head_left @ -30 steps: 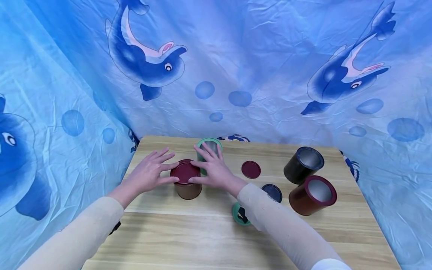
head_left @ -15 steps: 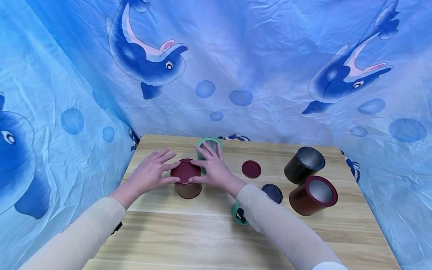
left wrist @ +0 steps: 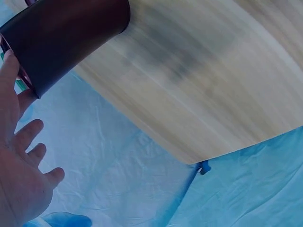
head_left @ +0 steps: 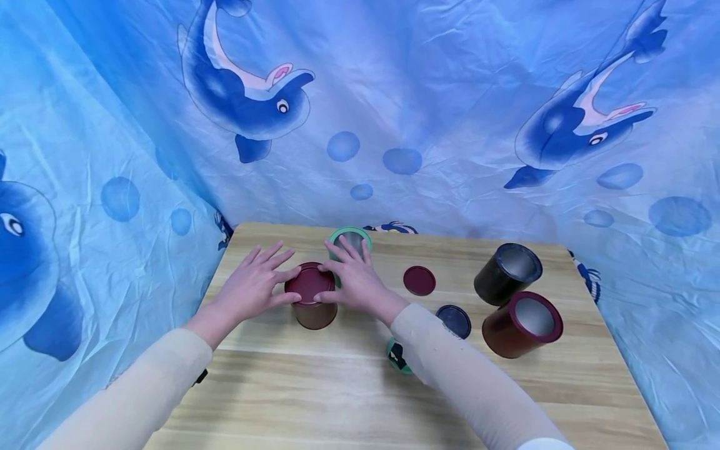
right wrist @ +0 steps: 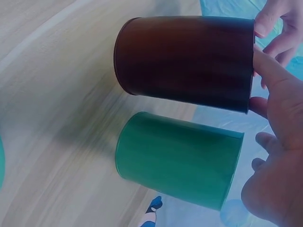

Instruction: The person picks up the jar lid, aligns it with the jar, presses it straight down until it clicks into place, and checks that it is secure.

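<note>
A brown canister [head_left: 315, 316] stands upright with a dark red lid [head_left: 308, 284] at its top. From the left, my left hand [head_left: 251, 282] touches the lid's edge with thumb and forefinger, its other fingers spread in the air. My right hand [head_left: 361, 285] does the same from the right. In the right wrist view, the fingertips of both hands meet the top end of the brown canister [right wrist: 184, 61]. The left wrist view shows the left hand [left wrist: 19, 175] at that rim. Behind the right hand is a green canister [right wrist: 177, 160], its open top partly hidden in the head view.
On the wooden table [head_left: 292, 400], a loose dark red lid [head_left: 419, 280] and a dark lid [head_left: 453, 321] lie right of centre. A green lid [head_left: 398, 357] is partly under the right sleeve. A black canister [head_left: 497, 280] and a red-brown canister [head_left: 513, 328] stand open at right.
Both hands stay at the red lid's edge with hardly any movement. The whole head view has shifted very slightly.
</note>
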Available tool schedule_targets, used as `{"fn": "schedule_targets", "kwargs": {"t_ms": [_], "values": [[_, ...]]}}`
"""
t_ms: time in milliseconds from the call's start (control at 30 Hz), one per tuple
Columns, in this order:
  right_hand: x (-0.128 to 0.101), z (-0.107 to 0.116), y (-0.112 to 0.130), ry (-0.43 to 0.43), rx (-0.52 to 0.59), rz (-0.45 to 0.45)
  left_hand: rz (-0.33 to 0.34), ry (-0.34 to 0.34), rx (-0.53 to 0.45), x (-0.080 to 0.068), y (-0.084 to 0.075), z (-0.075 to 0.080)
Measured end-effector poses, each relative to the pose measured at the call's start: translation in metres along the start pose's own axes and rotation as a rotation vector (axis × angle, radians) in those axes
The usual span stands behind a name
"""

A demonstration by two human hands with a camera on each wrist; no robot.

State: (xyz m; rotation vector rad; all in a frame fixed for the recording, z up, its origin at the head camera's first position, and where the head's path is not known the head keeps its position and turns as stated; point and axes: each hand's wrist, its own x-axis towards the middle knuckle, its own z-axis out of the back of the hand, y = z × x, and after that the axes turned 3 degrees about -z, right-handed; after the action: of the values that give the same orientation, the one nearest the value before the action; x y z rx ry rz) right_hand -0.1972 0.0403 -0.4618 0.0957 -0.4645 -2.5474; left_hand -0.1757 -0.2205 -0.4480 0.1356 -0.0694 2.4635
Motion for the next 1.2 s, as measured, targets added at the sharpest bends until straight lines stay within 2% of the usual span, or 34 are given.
{"fn": "schedule_targets", "kwargs": {"t_ms": [200,467,600,733,800,933,1200], "values": [[0.002,-0.001,0.003,0.006,-0.012,-0.012,-0.003,0.016,0.027,0.0,-0.003,0.006],[-0.003,-0.006,-0.002,0.008,-0.02,0.012,0.05,0.038,-0.029,-0.002,0.0,0.001],[-0.01,-0.004,-0.008,-0.056,-0.005,0.043,0.055,0.0,-0.05,-0.001,0.0,0.006],[-0.021,0.005,-0.017,-0.102,-0.001,0.086,0.024,-0.06,-0.041,0.004,-0.004,0.016],[-0.028,0.011,-0.023,-0.111,-0.005,0.11,-0.007,-0.076,-0.037,0.009,-0.009,0.023],[-0.045,0.025,-0.039,-0.122,0.013,0.14,-0.077,-0.066,-0.034,0.019,-0.025,0.031],[-0.094,0.036,-0.083,-0.11,0.012,0.134,-0.158,-0.026,-0.011,0.043,-0.069,0.027]]}}
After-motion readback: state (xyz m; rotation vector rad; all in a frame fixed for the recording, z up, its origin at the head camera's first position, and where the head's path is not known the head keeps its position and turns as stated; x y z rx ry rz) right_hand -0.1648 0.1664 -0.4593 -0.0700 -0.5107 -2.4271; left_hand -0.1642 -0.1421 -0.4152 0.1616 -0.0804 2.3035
